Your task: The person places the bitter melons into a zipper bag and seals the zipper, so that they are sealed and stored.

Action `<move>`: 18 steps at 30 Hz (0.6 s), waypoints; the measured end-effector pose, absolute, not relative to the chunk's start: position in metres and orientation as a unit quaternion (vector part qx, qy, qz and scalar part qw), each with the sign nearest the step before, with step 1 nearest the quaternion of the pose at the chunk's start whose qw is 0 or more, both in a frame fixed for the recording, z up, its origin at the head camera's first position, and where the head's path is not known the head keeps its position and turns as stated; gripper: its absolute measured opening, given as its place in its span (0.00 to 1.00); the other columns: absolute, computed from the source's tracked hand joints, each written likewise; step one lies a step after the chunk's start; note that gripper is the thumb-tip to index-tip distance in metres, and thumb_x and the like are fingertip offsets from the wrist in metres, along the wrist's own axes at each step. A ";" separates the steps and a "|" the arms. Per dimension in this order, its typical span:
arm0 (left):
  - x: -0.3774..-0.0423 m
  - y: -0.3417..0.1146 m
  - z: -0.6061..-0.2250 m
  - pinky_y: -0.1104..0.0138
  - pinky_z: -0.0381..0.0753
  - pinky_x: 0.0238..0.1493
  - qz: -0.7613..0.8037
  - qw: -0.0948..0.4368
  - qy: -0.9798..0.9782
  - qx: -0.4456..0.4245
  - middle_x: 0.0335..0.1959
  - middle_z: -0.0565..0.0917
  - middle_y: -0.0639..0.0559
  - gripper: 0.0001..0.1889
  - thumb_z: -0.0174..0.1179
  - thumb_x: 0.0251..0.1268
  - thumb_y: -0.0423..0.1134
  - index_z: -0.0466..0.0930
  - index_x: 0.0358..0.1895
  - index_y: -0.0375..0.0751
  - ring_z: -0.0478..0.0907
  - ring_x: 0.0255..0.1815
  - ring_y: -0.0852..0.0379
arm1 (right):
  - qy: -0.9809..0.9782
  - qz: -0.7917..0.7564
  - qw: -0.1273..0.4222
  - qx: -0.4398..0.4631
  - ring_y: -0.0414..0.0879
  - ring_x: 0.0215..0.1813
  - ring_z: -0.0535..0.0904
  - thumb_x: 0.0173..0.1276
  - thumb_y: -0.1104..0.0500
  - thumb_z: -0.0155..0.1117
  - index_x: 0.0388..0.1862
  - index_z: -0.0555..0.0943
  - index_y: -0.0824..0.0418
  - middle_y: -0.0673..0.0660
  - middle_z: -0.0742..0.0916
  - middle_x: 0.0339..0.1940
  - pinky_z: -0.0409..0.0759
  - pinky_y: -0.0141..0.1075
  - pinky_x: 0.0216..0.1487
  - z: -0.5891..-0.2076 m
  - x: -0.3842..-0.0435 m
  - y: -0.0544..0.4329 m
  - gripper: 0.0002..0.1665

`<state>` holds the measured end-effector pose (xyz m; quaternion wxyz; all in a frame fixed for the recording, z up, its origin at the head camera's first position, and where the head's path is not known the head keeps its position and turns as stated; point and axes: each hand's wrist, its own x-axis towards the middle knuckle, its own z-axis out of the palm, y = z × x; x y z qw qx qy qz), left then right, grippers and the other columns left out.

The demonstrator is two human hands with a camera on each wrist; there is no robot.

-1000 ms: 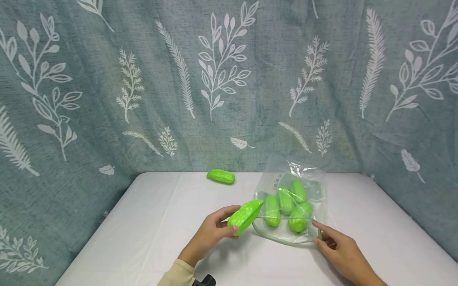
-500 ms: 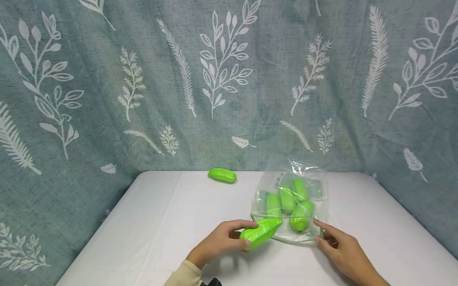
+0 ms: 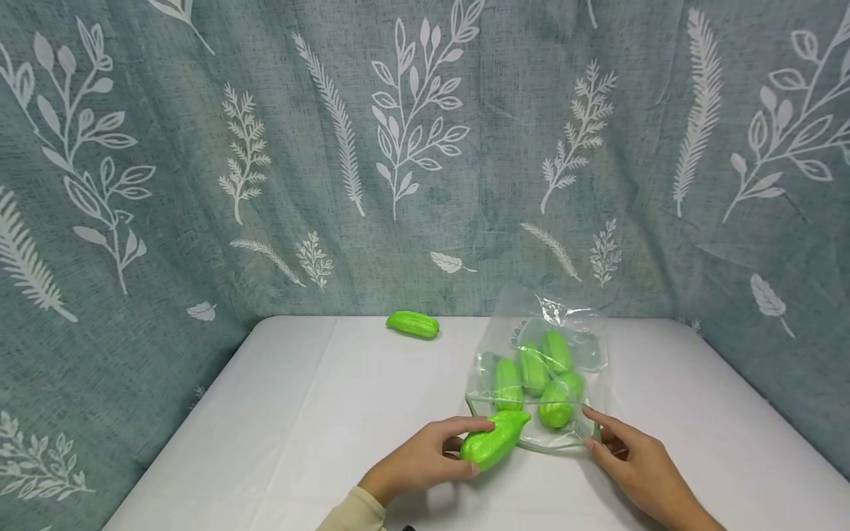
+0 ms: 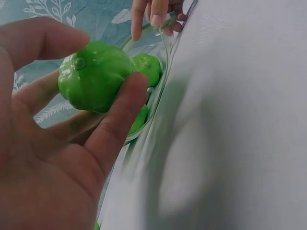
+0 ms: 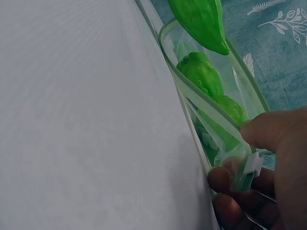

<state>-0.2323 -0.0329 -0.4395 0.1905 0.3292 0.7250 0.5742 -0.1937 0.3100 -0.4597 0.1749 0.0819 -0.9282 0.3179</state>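
My left hand grips a glossy green ridged gourd between thumb and fingers, its pointed tip toward the bag. In the right wrist view this gourd has its tip at the bag's open mouth; the left wrist view shows its stem end. A clear zip bag with a green-edged mouth lies on the table. Several similar gourds are inside. My right hand pinches the bag's right corner of the mouth, next to a white zip slider.
One more green gourd lies near the back edge of the white-covered table. A blue-green curtain with white leaf patterns hangs behind the table and along its sides.
My left hand has moved right and slightly toward me, bringing the gourd from left of the bag to its mouth. My right hand keeps its hold on the bag's corner.
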 end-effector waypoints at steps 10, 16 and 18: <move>-0.232 -0.028 -0.441 0.70 0.77 0.53 0.561 0.177 0.738 0.332 0.70 0.71 0.54 0.31 0.64 0.60 0.32 0.75 0.69 0.51 0.78 0.55 0.61 | -0.929 0.317 0.175 0.081 0.35 0.35 0.81 0.68 0.55 0.71 0.67 0.79 0.57 0.48 0.85 0.37 0.82 0.33 0.36 -0.460 -0.193 0.310 0.29; -0.231 -0.020 -0.441 0.71 0.77 0.53 0.551 0.162 0.758 0.310 0.70 0.71 0.57 0.30 0.65 0.62 0.35 0.75 0.68 0.56 0.79 0.53 0.63 | -0.928 0.318 0.177 0.085 0.35 0.35 0.81 0.67 0.55 0.71 0.67 0.79 0.57 0.48 0.85 0.37 0.82 0.33 0.36 -0.460 -0.193 0.310 0.29; -0.230 -0.017 -0.442 0.71 0.77 0.52 0.550 0.162 0.760 0.306 0.70 0.71 0.58 0.29 0.66 0.62 0.35 0.76 0.68 0.57 0.79 0.52 0.63 | -0.927 0.318 0.178 0.087 0.34 0.35 0.81 0.67 0.55 0.71 0.67 0.79 0.57 0.48 0.85 0.37 0.82 0.34 0.36 -0.460 -0.194 0.310 0.29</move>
